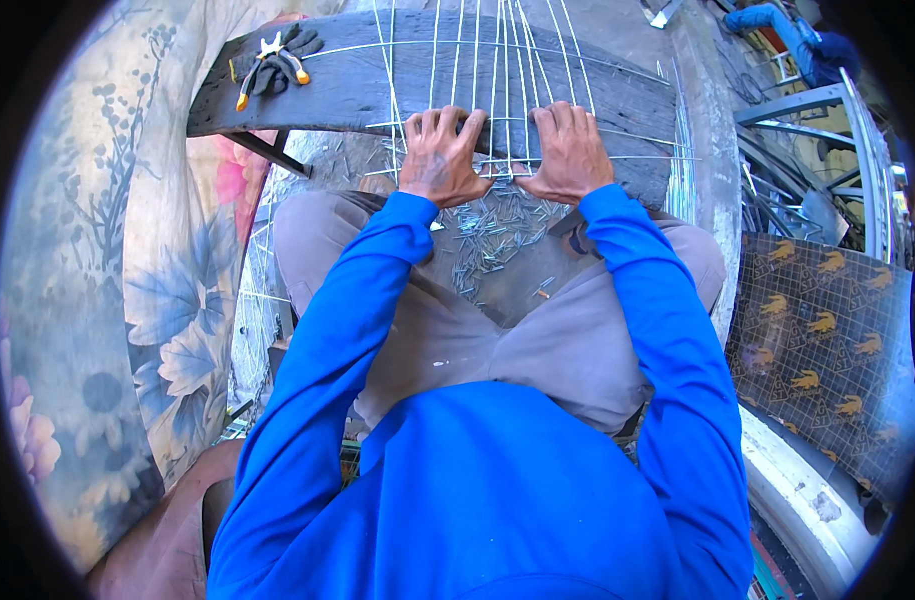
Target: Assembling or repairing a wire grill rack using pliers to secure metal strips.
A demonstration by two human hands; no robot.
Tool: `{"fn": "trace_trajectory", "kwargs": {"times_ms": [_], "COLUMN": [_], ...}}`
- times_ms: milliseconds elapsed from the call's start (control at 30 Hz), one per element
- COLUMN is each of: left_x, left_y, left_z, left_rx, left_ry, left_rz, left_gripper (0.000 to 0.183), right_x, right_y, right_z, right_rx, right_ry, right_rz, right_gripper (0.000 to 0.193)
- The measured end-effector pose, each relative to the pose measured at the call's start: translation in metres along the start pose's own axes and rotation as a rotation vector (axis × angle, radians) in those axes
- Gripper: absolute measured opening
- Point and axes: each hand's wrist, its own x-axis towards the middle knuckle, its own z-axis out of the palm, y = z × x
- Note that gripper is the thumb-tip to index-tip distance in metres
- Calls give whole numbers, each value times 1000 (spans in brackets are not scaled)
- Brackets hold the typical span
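A grid of thin pale metal wires (476, 60) lies over a dark wooden plank (357, 95), with long wires running away from me and several crossing them. My left hand (440, 160) is at the near end of the grid, fingers curled over the wires and thumb pointing inward. Mirroring it, my right hand (569, 155) curls over the wires on the other side. Both thumbs reach toward each other at the nearest cross wire, below the plank's near edge. Both hands look closed on the grid; the fingertips are partly hidden.
Pliers (271, 45) with orange-tipped handles lie by black gloves (277, 72) at the plank's left. Cut wire bits (487, 240) litter the floor between my legs. Floral cloth (177, 300) hangs at left. At right are a metal frame (862, 150) and a patterned dark sheet (822, 340).
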Motion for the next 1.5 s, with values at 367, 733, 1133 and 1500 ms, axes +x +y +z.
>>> {"fn": "trace_trajectory", "kwargs": {"times_ms": [367,733,1133,1500], "left_x": [-2,-2,-2,-5], "left_y": [6,10,7,12], "left_z": [-5,-1,8,1], "left_rx": [-71,-63,-70,-108], "left_ry": [-50,-49,3,-52], "left_rz": [-29,-35,3,-35], "left_gripper": [77,82,84,86], "right_x": [-9,-6,-9,-13], "right_y": [-10,-11,-1,-7], "right_z": [-1,-3,6,-6], "right_rx": [-4,-23,41,-5], "right_ry": [64,-16,5,26], "right_rz": [23,104,41,39], "right_gripper": [73,78,70,74]}}
